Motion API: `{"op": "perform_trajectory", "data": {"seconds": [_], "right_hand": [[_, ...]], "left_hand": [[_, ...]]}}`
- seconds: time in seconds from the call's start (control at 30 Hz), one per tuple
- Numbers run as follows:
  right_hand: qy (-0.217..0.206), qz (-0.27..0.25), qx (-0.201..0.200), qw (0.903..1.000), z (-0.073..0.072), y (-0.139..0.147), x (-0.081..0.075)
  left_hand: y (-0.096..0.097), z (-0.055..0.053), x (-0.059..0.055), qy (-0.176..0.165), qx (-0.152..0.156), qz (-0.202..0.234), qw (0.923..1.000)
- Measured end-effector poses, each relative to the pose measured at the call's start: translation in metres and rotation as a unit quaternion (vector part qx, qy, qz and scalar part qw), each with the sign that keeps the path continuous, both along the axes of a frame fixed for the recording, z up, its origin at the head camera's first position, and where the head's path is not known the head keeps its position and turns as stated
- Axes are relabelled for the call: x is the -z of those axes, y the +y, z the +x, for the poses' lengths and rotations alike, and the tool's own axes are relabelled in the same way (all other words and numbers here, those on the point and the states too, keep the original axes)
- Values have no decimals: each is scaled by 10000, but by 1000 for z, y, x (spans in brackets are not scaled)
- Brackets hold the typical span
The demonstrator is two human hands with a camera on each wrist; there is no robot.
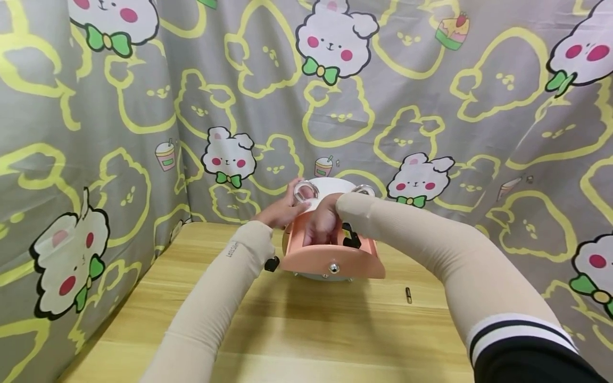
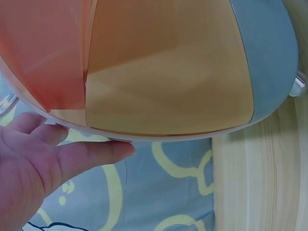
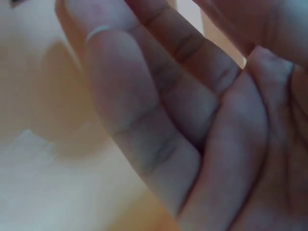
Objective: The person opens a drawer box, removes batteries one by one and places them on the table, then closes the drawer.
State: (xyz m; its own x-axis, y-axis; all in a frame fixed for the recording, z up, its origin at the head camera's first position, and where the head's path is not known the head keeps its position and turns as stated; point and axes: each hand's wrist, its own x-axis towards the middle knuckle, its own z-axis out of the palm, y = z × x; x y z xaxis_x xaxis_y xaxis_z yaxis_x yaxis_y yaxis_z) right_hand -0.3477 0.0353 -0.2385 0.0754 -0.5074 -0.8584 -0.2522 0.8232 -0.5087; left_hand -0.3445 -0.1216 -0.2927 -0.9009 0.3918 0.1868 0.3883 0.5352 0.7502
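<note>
Black striped sleeve (image 1: 531,356) nearest, lower right of head frame. Grey curtain (image 1: 268,117) with rabbits and yellow outlines fills the upper part and both sides. Wood-look counter (image 1: 311,330) below, lower middle. Beige arm covers: right one (image 1: 421,234) runs in from lower right, left one (image 1: 206,303) from lower left, lettering near the wrist.

Rounded case (image 1: 328,184), white and orange, stands on the counter at frame centre. Its orange tray (image 1: 306,260) juts toward the viewer, just below centre.

Left hand (image 1: 280,210) at the case's upper left edge, fingers bent round the rim, gripping it; left wrist view has one finger nearly straight along the rim. Right hand (image 1: 323,223) down in the tray, fingers close together and bent; tips cut off in right wrist view, can't tell if they pinch anything.

Two silver rings on top of the case, left ring (image 1: 313,187) by the left hand, right ring (image 1: 364,190) by the right wrist. Black blocks: one with yellow (image 1: 351,238) right of the right hand, plain one (image 1: 271,264) below the left wrist. Small dark cylinder (image 1: 408,296) on the counter, right of the case. Silver knob (image 1: 333,268) on the tray front.
</note>
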Motion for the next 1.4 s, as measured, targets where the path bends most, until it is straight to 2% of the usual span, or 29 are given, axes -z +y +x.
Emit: {"op": "perform_trajectory", "data": {"seconds": [0.27,0.5,0.63,0.83,0.97,1.17,1.4], "right_hand": [[360,170,274,9988,3,16,2],[825,481,231,9952,6,24,-2],[870,580,172,9944,4,31,-4],[913,665,310,9931,3,47,-5],[917,578,365,9934,4,65,-4],[1477,202,734,9861,7,93,-5],[1608,-218,943,9822,9,104,1]], "left_hand": [[-1,-1,4,-173,74,200,9996],[-4,2,7,-418,75,550,9976],[-6,2,8,-465,46,568,9973],[-4,2,8,-567,43,474,9973],[-2,2,7,-513,34,313,9982],[2,-2,0,-480,29,248,9985],[3,-7,-2,-580,22,218,9981]]}}
